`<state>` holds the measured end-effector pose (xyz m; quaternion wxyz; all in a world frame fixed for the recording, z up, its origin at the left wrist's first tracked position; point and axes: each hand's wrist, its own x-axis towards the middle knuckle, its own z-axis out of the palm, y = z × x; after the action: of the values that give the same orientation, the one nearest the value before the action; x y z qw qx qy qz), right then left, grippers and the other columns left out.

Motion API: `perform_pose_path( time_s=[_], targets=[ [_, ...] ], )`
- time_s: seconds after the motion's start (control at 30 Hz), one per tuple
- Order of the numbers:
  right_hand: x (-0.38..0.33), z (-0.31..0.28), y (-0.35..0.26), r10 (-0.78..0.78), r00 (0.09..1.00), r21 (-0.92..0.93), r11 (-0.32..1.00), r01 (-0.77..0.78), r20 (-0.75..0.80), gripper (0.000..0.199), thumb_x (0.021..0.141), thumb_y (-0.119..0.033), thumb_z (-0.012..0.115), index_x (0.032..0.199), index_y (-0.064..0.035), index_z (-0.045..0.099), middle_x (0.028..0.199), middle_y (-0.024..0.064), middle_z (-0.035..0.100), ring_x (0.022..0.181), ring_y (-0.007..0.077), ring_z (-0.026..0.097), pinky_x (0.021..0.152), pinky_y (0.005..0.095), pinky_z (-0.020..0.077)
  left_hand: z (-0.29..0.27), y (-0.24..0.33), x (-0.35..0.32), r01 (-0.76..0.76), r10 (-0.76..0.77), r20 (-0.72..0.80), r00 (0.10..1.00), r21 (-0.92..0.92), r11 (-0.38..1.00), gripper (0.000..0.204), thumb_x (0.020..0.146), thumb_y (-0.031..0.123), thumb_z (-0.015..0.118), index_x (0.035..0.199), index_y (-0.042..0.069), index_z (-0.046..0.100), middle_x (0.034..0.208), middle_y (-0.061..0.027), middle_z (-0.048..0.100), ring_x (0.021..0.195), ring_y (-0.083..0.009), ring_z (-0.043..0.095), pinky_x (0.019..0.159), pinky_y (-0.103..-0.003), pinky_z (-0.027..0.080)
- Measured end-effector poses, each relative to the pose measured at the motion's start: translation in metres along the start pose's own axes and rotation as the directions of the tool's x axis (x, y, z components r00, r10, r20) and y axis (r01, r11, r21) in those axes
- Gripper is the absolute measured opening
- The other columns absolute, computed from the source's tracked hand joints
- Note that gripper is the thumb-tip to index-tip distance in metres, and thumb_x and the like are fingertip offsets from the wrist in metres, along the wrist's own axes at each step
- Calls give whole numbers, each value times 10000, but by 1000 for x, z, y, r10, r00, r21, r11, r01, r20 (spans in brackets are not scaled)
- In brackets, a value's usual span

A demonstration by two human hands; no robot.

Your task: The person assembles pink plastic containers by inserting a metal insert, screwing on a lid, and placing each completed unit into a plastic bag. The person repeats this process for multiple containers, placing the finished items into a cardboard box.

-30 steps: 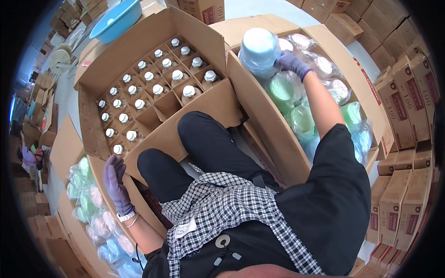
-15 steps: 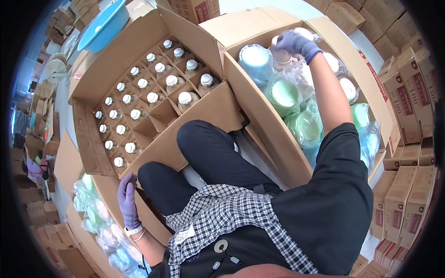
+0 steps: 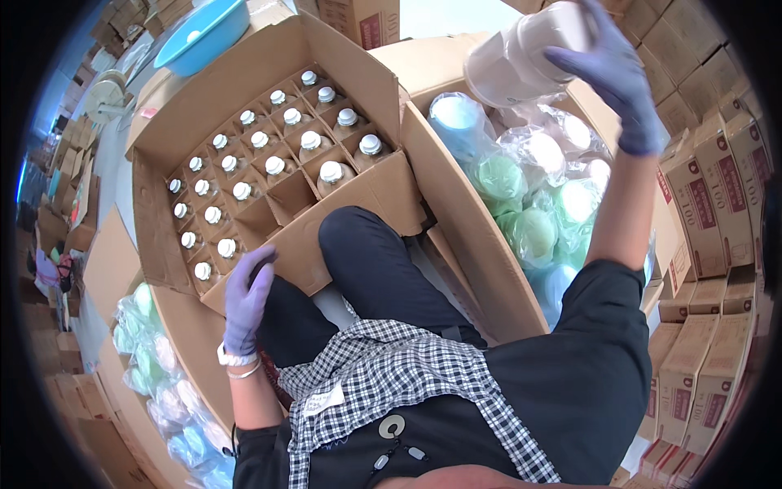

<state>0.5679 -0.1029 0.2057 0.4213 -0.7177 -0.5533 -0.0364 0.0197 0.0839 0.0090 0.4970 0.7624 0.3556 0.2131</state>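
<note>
My right hand [image 3: 612, 85], in a purple glove, grips a large pale pinkish-white plastic container [image 3: 520, 61] by one side. It is held up above the far end of a carton [image 3: 476, 220]. That carton holds plastic-wrapped items with round ends: green ones [image 3: 533, 234], white ones [image 3: 538, 155] and blue ones [image 3: 456, 114]. My left hand [image 3: 247, 301], gloved too, hovers empty with fingers apart beside the near edge of another carton [image 3: 346, 200]. Inside this one, white-capped clear bottles [image 3: 275, 165] stand upright in cardboard dividers; some compartments hold no bottle.
A third carton [image 3: 191, 342] with wrapped green, pink and blue items [image 3: 183, 399] stands at my left. A blue basin [image 3: 204, 37] rests behind the bottle carton. Closed cartons [image 3: 700, 196] are stacked along the right. My knees [image 3: 358, 244] are between the cartons.
My right hand has lifted the pale container out of the wrapped items, up and away. My left hand has moved slightly right and up, its fingers spreading.
</note>
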Motion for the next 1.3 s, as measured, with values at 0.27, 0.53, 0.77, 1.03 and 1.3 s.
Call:
perform_pose_path(
  time_s=[0.27,0.53,0.77,1.03,1.3],
  targets=[
    [-91,131,-116,-176,963,587,809,24,204,1086,812,-298,869,1690,-116,255,1554,130,499,1394,288,545,1122,441,506,69,36,2,-470,197,-488,851,-537,700,904,966,562,754,1560,-25,409,1455,-139,576,1349,-240,547,1156,-409,445],
    [-126,325,-156,-335,867,685,729,-10,370,904,847,-414,829,1583,-129,389,1435,150,549,1291,356,581,1087,471,511,-31,-39,-93,-267,8,-811,585,-183,946,715,1025,499,715,1449,-53,552,1315,-139,682,1150,-208,677,995,-365,558],
    [-47,454,-16,-153,928,-252,936,247,340,708,881,-436,766,1472,-109,553,1459,212,570,1312,429,575,1113,528,477,-108,-125,-130,-275,-184,-945,272,-259,926,534,1176,373,432,1476,-54,547,1435,-151,628,1298,-227,607,1139,-346,480],
    [-73,500,-26,-138,846,613,749,-251,515,755,1065,-499,615,1614,-42,369,1458,171,593,1225,254,642,951,315,542,-63,-84,-132,-129,42,-919,393,-10,992,575,1182,403,364,1508,-54,490,1309,-137,646,1167,-221,653,998,-358,554],
    [-131,387,-158,-525,776,781,621,66,351,788,919,-232,822,1545,-48,380,1494,210,536,1327,303,607,1078,416,526,-33,-33,-111,-250,59,-840,539,-93,964,651,1106,559,544,1410,-16,570,1212,-94,647,1134,-193,632,1011,-342,508]
  ],
)
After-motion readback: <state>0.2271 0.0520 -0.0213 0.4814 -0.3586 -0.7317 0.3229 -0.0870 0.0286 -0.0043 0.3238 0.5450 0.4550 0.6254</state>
